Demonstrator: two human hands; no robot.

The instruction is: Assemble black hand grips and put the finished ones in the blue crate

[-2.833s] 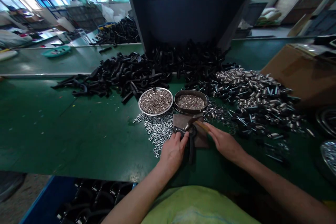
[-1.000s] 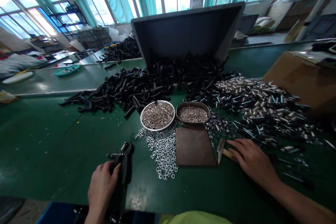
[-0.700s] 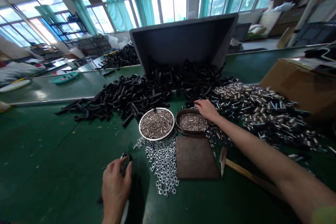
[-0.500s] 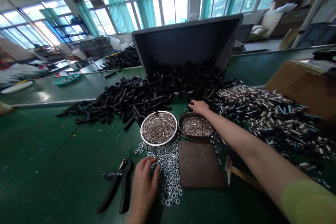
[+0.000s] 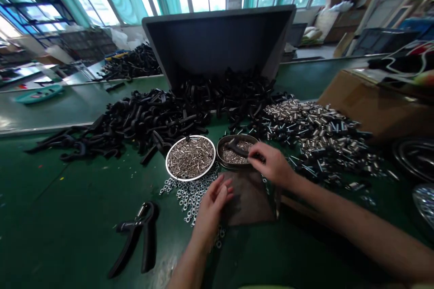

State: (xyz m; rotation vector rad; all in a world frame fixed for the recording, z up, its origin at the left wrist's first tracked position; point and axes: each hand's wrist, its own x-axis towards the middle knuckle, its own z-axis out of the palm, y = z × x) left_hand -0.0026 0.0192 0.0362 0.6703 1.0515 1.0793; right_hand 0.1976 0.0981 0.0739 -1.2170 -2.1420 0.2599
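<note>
My right hand (image 5: pixel 273 165) is closed on one end of a black curved handle (image 5: pixel 236 147), which reaches over the oval tin (image 5: pixel 222 162) of small metal bits. My left hand (image 5: pixel 214 201) is open and holds nothing, its fingers bent above the left edge of a brown flat plate (image 5: pixel 251 203). Loose metal nuts (image 5: pixel 191 196) lie scattered beside that hand. Just behind them stands a white-rimmed bowl (image 5: pixel 168 169) full of small metal pins. An assembled black hand grip (image 5: pixel 149 239) with a spring lies on the green table at left.
A heap of black handles (image 5: pixel 145 115) spreads in front of a tipped grey bin (image 5: pixel 220 45). At right are a pile of metal sleeves and screws (image 5: pixel 315 126), a cardboard box (image 5: pixel 366 104) and a dark round container (image 5: pixel 415 158). A wooden-handled tool lies partly under my right forearm.
My right hand has come back from the handle heap with a black handle. My left hand has moved from the nuts toward the plate. The view has shifted to the right.
</note>
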